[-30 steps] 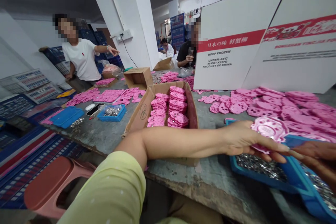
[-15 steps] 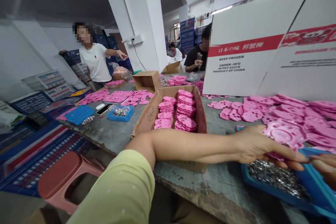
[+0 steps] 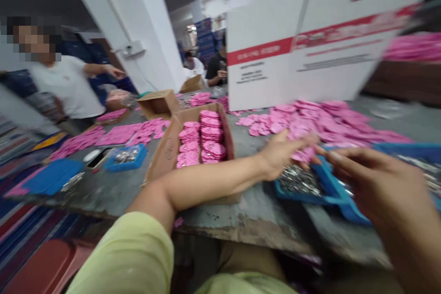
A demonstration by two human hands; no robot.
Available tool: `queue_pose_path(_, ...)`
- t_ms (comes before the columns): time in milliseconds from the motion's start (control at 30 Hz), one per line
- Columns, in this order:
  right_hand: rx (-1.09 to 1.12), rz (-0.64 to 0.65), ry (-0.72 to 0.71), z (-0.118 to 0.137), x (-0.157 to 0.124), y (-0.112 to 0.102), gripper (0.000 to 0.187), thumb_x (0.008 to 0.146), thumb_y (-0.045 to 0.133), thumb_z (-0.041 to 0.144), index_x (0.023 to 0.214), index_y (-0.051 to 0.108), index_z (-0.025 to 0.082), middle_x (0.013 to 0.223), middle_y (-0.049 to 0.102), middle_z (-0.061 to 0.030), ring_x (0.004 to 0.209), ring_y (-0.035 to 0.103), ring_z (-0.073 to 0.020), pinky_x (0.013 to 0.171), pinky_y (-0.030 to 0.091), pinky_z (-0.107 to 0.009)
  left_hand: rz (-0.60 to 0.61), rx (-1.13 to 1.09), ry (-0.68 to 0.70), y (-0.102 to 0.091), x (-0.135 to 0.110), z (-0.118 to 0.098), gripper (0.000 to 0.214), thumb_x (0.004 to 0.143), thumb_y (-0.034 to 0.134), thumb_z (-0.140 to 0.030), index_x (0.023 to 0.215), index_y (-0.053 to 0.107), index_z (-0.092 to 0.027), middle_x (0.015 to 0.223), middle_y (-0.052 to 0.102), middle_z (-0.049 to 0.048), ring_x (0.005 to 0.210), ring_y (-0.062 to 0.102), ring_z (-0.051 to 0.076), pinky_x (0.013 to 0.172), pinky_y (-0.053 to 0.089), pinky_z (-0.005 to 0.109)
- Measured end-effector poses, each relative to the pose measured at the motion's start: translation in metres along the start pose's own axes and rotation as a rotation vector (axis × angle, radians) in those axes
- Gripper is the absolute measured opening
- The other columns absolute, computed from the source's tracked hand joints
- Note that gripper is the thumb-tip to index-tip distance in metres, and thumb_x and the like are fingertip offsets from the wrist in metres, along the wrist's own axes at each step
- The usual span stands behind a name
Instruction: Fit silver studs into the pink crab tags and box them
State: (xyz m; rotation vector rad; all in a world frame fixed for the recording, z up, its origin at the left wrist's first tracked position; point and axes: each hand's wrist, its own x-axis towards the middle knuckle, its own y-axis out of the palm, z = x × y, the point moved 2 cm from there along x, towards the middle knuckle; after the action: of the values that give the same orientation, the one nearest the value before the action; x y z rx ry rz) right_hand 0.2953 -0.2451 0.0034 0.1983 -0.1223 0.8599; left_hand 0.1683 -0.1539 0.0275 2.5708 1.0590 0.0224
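My left hand (image 3: 277, 156) reaches across the table with its fingers closed round a flat pink cut-out piece (image 3: 303, 152), blurred by motion. Close to that piece, my right hand (image 3: 372, 174) has its thumb and fingers pinched together; whatever is between them is too small to make out. Under my hands stands a blue tray (image 3: 305, 200) of small shiny metal parts (image 3: 299, 180). Behind it lies a spread heap of similar pink pieces (image 3: 330, 119). Left of my left hand, a cardboard box (image 3: 165, 147) holds stacked pink pieces (image 3: 212, 131).
A white printed carton panel (image 3: 268, 73) stands behind the heap. Another blue tray (image 3: 392, 148) with metal parts is at right. Further left are a small blue tray (image 3: 141, 158), a phone (image 3: 98, 158) and a blue lid (image 3: 51, 177). A person in white (image 3: 69, 85) stands pointing.
My view has swung to the right, so the scene sits further left. My right hand shows much more now, beside the pink piece still held in my left hand.
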Motion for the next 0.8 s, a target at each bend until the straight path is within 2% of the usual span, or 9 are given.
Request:
queue_pose_path(67,0.108,0.02,0.047,0.008,-0.001,0.007,0.047,0.046,0.1,0.057,0.054,0.07,0.022,0.055,0.056,-0.0021,0.05,0.042,-0.0121,0.05,0.03,-0.033,-0.022,-0.082,-0.052,0.003,-0.002,-0.006,0.033,0.104,0.05,-0.037,0.094,0.068,-0.011,0.098,0.076,0.0176,0.089,0.075,0.026,0.076,0.058,0.037)
queue_pose_path(100,0.165,0.017,0.036,0.009,0.0,0.011,0.042,0.049,0.099,0.053,0.057,0.071,0.022,0.057,0.057,-0.0006,0.052,0.044,-0.0123,0.054,0.035,-0.033,-0.022,-0.122,-0.058,0.005,-0.001,-0.01,0.037,0.107,0.041,-0.032,0.099,0.069,-0.01,0.103,0.077,0.0191,0.099,0.075,0.028,0.084,0.059,0.04)
queue_pose_path(167,0.252,-0.011,-0.053,0.008,0.004,0.015,0.036,0.054,0.095,0.046,0.058,0.069,0.022,0.066,0.062,-0.0019,0.074,0.064,-0.0197,0.075,0.05,-0.038,0.004,-0.216,-0.028,0.008,0.001,-0.016,0.032,0.108,0.038,-0.024,0.11,0.068,-0.012,0.109,0.077,0.0163,0.11,0.074,0.027,0.096,0.059,0.041)
queue_pose_path(200,0.254,-0.026,-0.098,0.007,0.005,0.016,0.033,0.057,0.093,0.045,0.058,0.069,0.023,0.077,0.067,-0.0036,0.09,0.068,-0.0233,0.088,0.052,-0.042,0.025,-0.259,-0.017,0.009,0.002,-0.019,0.03,0.107,0.039,-0.021,0.115,0.067,-0.013,0.109,0.078,0.0147,0.112,0.074,0.026,0.099,0.059,0.042)
queue_pose_path(300,0.246,-0.067,-0.149,0.001,0.008,0.016,0.026,0.063,0.089,0.04,0.059,0.069,0.023,0.1,0.073,-0.006,0.117,0.065,-0.0281,0.11,0.046,-0.05,0.104,-0.301,0.037,0.013,-0.002,-0.025,0.031,0.105,0.045,-0.014,0.128,0.065,-0.019,0.107,0.078,0.0104,0.11,0.074,0.023,0.106,0.056,0.046)
queue_pose_path(400,0.27,-0.042,-0.147,0.002,0.008,0.017,0.02,0.069,0.084,0.034,0.062,0.069,0.024,0.109,0.074,-0.0072,0.125,0.062,-0.0296,0.115,0.043,-0.055,0.142,-0.282,0.053,0.016,-0.009,-0.028,0.044,0.098,0.049,-0.007,0.137,0.062,-0.024,0.109,0.078,0.0081,0.106,0.074,0.022,0.108,0.055,0.048)
queue_pose_path(567,0.282,-0.001,-0.155,0.009,0.004,0.018,0.018,0.073,0.08,0.029,0.062,0.067,0.024,0.111,0.075,-0.0074,0.128,0.06,-0.0289,0.117,0.042,-0.056,0.168,-0.241,0.088,0.016,-0.013,-0.029,0.071,0.084,0.054,-0.002,0.152,0.053,-0.026,0.125,0.076,0.0094,0.11,0.074,0.025,0.112,0.053,0.051)
queue_pose_path(800,0.299,0.016,-0.142,0.01,0.003,0.02,0.02,0.072,0.082,0.029,0.062,0.066,0.023,0.114,0.075,-0.0072,0.124,0.063,-0.0293,0.114,0.046,-0.056,0.195,-0.203,0.113,0.017,-0.013,-0.028,0.079,0.083,0.054,-0.002,0.158,0.049,-0.028,0.127,0.076,0.0094,0.119,0.072,0.026,0.115,0.05,0.052)
